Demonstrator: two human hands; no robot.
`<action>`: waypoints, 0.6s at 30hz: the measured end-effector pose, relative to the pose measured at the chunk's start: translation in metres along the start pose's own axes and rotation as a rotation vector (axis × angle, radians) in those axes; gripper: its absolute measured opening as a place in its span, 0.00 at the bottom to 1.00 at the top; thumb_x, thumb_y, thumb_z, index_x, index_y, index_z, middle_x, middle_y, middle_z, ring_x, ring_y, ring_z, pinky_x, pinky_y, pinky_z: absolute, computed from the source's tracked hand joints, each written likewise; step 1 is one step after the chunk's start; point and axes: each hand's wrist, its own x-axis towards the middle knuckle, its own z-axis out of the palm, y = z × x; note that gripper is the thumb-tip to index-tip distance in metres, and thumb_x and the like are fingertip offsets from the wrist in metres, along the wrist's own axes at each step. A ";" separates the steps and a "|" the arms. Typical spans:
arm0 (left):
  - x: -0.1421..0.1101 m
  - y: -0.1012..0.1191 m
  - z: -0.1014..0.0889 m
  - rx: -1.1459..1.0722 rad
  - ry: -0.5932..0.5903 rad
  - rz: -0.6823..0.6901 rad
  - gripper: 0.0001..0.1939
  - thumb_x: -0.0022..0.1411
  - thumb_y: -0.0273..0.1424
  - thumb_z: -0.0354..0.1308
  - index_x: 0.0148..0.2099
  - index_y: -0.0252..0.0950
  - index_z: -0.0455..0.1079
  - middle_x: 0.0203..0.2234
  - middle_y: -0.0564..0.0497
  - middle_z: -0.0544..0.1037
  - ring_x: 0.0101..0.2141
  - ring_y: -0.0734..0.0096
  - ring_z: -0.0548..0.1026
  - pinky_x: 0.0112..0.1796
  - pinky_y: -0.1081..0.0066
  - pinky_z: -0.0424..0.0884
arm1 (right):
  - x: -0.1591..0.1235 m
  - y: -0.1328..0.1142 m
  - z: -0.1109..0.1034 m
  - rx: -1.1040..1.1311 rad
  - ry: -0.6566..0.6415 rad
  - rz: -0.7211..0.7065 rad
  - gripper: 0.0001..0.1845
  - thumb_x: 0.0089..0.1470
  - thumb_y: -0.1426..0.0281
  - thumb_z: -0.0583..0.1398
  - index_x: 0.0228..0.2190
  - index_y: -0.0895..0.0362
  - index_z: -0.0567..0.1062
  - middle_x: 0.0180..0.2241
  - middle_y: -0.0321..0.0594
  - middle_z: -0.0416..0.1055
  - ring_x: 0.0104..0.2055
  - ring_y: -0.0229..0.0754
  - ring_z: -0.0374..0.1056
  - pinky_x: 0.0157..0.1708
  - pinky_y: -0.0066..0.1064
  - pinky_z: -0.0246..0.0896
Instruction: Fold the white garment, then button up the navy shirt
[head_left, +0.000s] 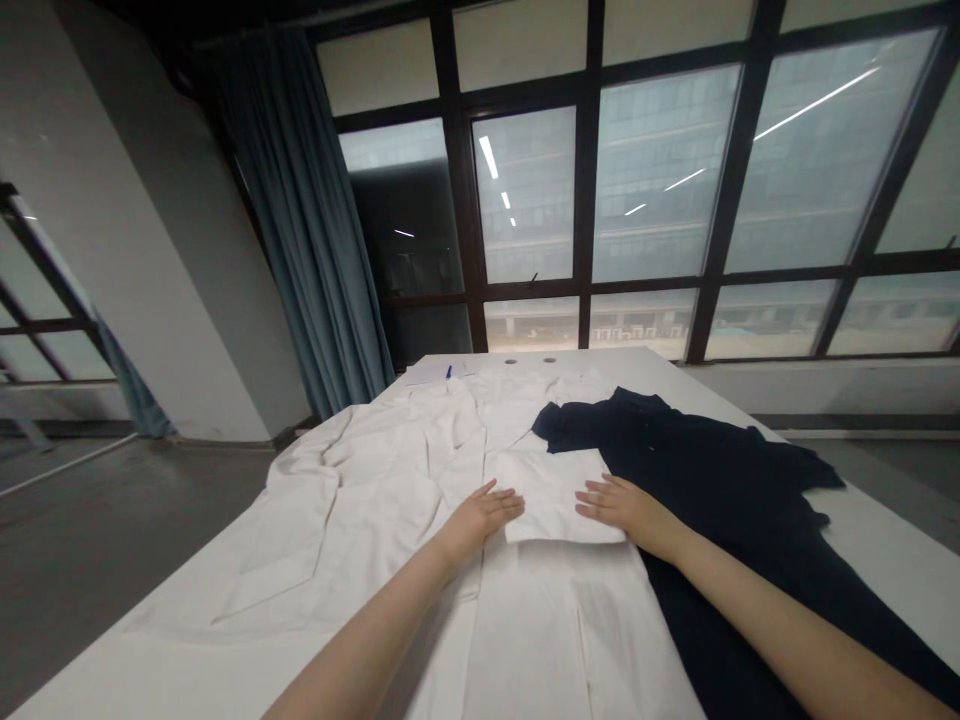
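A white garment point(390, 490), wide and wrinkled, lies spread over the table. On top of it is a smaller folded piece of white cloth point(555, 500); whether it belongs to the garment I cannot tell. My left hand point(484, 515) rests flat at the left edge of this folded piece, fingers stretched toward the right. At its right edge my right hand point(626, 512) lies palm down, fingers spread and pointing left. Under and beside my right forearm is a dark navy garment point(697, 470), laid out with a short sleeve toward the folded cloth.
The white table point(660, 372) reaches toward the windows point(660, 180). Paper point(431, 373) with a blue pen point(449, 371) lies at the far left end. Two round holes are near the far edge. A blue curtain point(315, 220) hangs beside a grey pillar point(172, 220).
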 end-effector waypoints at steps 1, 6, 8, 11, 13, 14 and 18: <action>0.000 -0.004 0.000 -0.004 -0.014 0.039 0.19 0.62 0.28 0.37 0.54 0.42 0.55 0.51 0.52 0.63 0.54 0.73 0.55 0.55 0.62 0.43 | 0.001 0.003 0.001 -0.001 -0.012 -0.013 0.24 0.55 0.76 0.42 0.52 0.46 0.55 0.54 0.33 0.55 0.57 0.38 0.45 0.55 0.43 0.36; -0.017 0.000 0.001 -0.121 -0.092 0.086 0.19 0.60 0.26 0.40 0.53 0.40 0.58 0.50 0.49 0.64 0.53 0.72 0.58 0.53 0.65 0.50 | -0.010 0.002 0.018 0.080 -0.172 -0.018 0.31 0.48 0.80 0.45 0.53 0.46 0.53 0.55 0.33 0.52 0.58 0.41 0.43 0.55 0.48 0.34; -0.019 0.012 0.000 -0.176 -0.060 0.031 0.20 0.58 0.24 0.41 0.52 0.40 0.59 0.50 0.48 0.64 0.52 0.72 0.59 0.53 0.65 0.50 | -0.014 -0.008 0.020 0.130 -0.157 0.023 0.35 0.44 0.81 0.47 0.53 0.47 0.52 0.56 0.33 0.50 0.58 0.42 0.41 0.55 0.49 0.31; -0.008 0.037 0.001 -0.222 -0.015 -0.074 0.23 0.56 0.23 0.42 0.55 0.39 0.55 0.54 0.49 0.58 0.55 0.71 0.53 0.54 0.62 0.47 | -0.009 -0.028 0.017 0.225 -0.113 0.068 0.33 0.46 0.78 0.47 0.54 0.49 0.50 0.56 0.35 0.49 0.58 0.40 0.40 0.56 0.47 0.28; 0.001 0.055 0.007 -0.231 -0.046 -0.136 0.26 0.57 0.25 0.41 0.59 0.39 0.46 0.57 0.49 0.51 0.56 0.68 0.47 0.54 0.59 0.45 | -0.004 -0.041 0.019 0.278 -0.099 0.122 0.29 0.52 0.73 0.46 0.55 0.50 0.47 0.57 0.37 0.46 0.59 0.40 0.39 0.56 0.46 0.30; 0.003 0.062 0.011 -0.233 -0.082 -0.153 0.28 0.57 0.27 0.41 0.60 0.39 0.42 0.58 0.48 0.47 0.57 0.67 0.45 0.54 0.58 0.45 | -0.003 -0.046 0.021 0.295 -0.102 0.151 0.27 0.53 0.69 0.45 0.55 0.50 0.46 0.57 0.37 0.45 0.59 0.41 0.38 0.56 0.46 0.32; -0.011 0.074 0.021 -0.242 -0.172 -0.160 0.30 0.57 0.30 0.43 0.60 0.38 0.38 0.58 0.48 0.44 0.57 0.63 0.44 0.54 0.58 0.44 | -0.023 -0.055 0.030 0.336 -0.139 0.215 0.27 0.54 0.59 0.45 0.55 0.49 0.47 0.58 0.37 0.43 0.59 0.43 0.39 0.56 0.44 0.37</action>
